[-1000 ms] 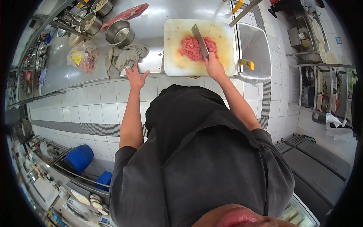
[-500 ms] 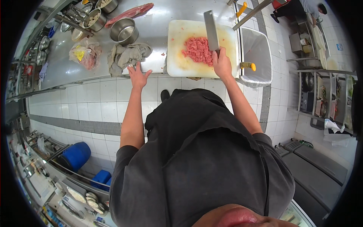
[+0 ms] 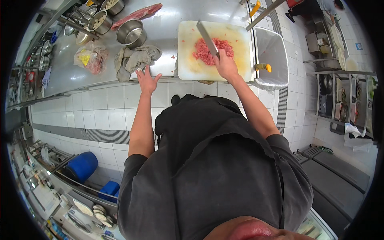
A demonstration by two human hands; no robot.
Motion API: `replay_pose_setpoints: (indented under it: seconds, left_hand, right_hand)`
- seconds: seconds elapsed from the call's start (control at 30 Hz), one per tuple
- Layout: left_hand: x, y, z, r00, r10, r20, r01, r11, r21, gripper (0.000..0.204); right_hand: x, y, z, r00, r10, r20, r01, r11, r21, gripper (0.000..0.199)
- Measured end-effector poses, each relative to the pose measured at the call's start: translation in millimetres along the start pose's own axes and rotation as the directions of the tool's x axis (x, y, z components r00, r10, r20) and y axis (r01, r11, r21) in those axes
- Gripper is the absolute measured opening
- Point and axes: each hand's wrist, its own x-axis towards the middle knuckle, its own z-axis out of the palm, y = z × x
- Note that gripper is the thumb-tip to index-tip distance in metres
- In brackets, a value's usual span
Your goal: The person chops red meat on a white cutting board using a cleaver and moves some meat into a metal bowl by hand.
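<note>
White-tiled floor (image 3: 96, 98) and a steel counter (image 3: 168, 20) spanning ten to one o'clock.
A lined bin (image 3: 274, 60) stands at three o'clock of the pale cutting board (image 3: 240, 44); a grey cloth (image 3: 140, 60) lies bunched at nine, a steel pot (image 3: 138, 36) just beyond the cloth's twelve. Chopped red meat (image 3: 205, 54) sits mounded mid-board. Over it slants a cleaver (image 3: 207, 39), tip toward eleven; whether it touches cannot be told. The right hand (image 3: 227, 65), at the mound's four-to-five o'clock, wraps the cleaver's handle. The left hand (image 3: 148, 83), at the cloth's five, spreads its fingers wide.
</note>
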Motion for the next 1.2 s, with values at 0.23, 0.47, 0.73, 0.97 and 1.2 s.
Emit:
replay_pose_setpoints:
  seconds: [0.23,0.47,0.73,0.97,1.2]
  left_hand:
    - [5,4,-2,0.999,0.039,-0.018,-0.039,0.999,-0.004,0.091]
    - [2,2,-2,0.999,0.041,-0.023,-0.042,0.999,-0.027,0.091]
    - [-1,0,0,0.999,0.052,-0.018,-0.052,0.999,0.006,0.092]
    - [1,-2,1,0.998,0.049,-0.036,-0.049,0.999,-0.002,0.092]
    - [-1,0,0,1.000,0.021,-0.021,-0.021,1.000,-0.005,0.091]
  right_hand:
    - [-1,22,20,0.998,-0.029,0.060,0.034,0.996,-0.079,0.026]
    - [-5,18,13,0.996,0.066,-0.059,-0.070,0.996,-0.058,0.026]
    - [3,25,13,0.990,0.008,-0.141,-0.005,1.000,0.019,0.026]
    - [-9,-20,-3,0.990,0.002,-0.141,0.017,0.991,0.132,0.024]
    - [3,-27,15,0.995,0.020,0.093,-0.017,0.999,-0.041,0.026]
